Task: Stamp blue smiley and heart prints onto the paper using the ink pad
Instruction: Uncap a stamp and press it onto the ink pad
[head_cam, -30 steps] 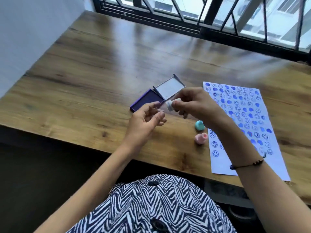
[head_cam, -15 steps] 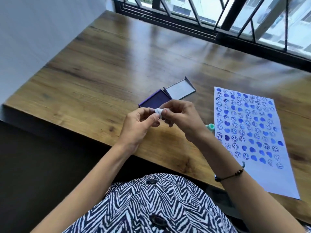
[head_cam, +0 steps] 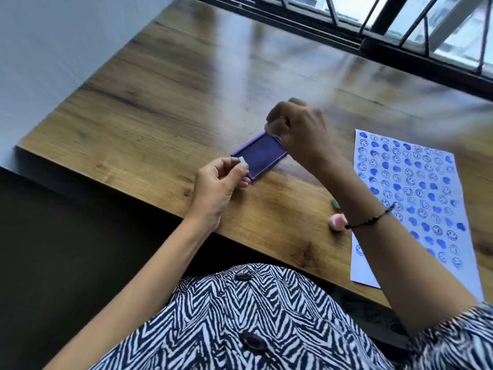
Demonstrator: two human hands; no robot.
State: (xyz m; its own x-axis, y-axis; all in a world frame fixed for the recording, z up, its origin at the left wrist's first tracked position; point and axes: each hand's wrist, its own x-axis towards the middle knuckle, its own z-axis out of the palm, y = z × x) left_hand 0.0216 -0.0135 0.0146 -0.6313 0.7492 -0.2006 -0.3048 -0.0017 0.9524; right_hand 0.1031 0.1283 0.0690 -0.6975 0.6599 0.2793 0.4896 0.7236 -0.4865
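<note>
The purple ink pad (head_cam: 260,158) lies open on the wooden table (head_cam: 160,108). My right hand (head_cam: 298,129) pinches a small white stamp (head_cam: 270,128) just over the pad's far end; whether it touches the ink I cannot tell. My left hand (head_cam: 218,182) holds a small white cap (head_cam: 242,160) at the pad's near left corner. The white paper (head_cam: 416,198), covered with several rows of blue smileys and hearts, lies to the right. My right hand hides the pad's lid.
A pink stamp (head_cam: 336,222) and a teal stamp (head_cam: 335,203) rest on the table between pad and paper, partly behind my right forearm. The table's near edge runs just below my left wrist. A barred window (head_cam: 400,25) lines the far side.
My hands were joined on the white stamp and have come apart. The cap stays in my left hand. My right hand has carried the stamp forward over the ink pad.
</note>
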